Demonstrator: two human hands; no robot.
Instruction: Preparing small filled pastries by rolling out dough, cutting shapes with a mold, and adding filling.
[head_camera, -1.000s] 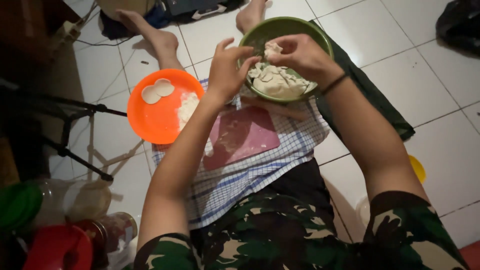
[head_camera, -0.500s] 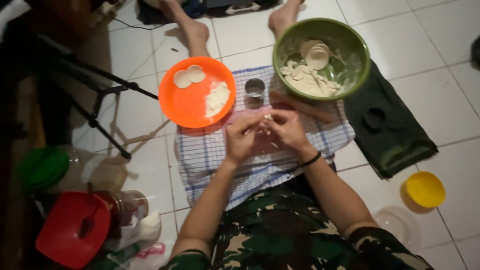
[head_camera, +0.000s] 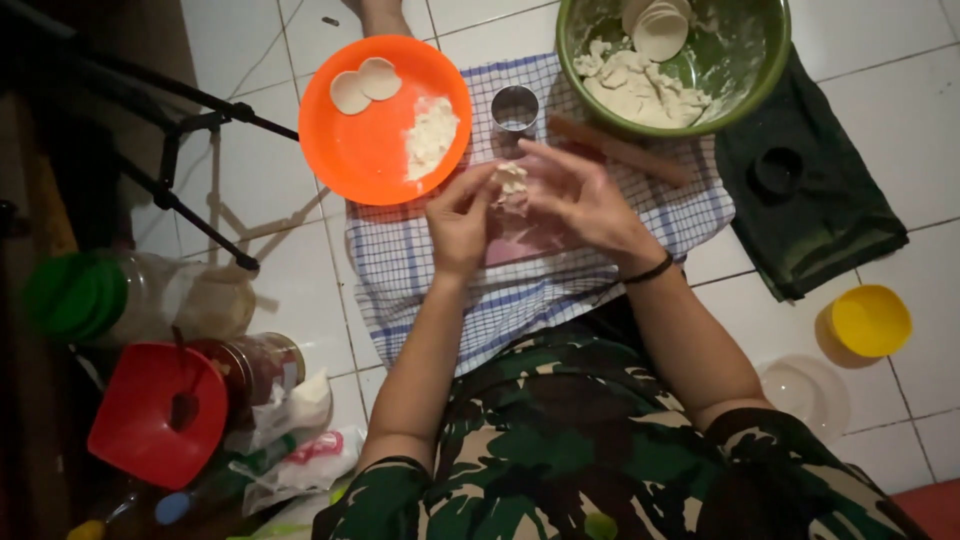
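Note:
My left hand (head_camera: 458, 222) and my right hand (head_camera: 580, 200) meet over a pink mat (head_camera: 520, 243) on a blue-checked cloth (head_camera: 400, 270). Together they pinch a small lump of white dough (head_camera: 511, 180) between the fingertips. A green bowl (head_camera: 762, 75) at the top right holds more dough (head_camera: 640, 88) and a small white cup (head_camera: 660, 30). An orange plate (head_camera: 360, 150) at the top left carries two flat dough rounds (head_camera: 364, 83) and a heap of white flour (head_camera: 430, 135). A round metal cutter (head_camera: 514, 107) stands between plate and bowl.
A wooden rolling pin (head_camera: 620, 150) lies below the bowl. A dark green cloth (head_camera: 820, 200) with a black lid lies right. A yellow lid (head_camera: 870, 320) and clear lid (head_camera: 808, 395) sit on the tiles. Jars, a red lid (head_camera: 150, 420) and a black tripod (head_camera: 180, 130) crowd the left.
My hands came back from the green bowl to the pink mat with a lump of dough. The view has moved closer over the cloth.

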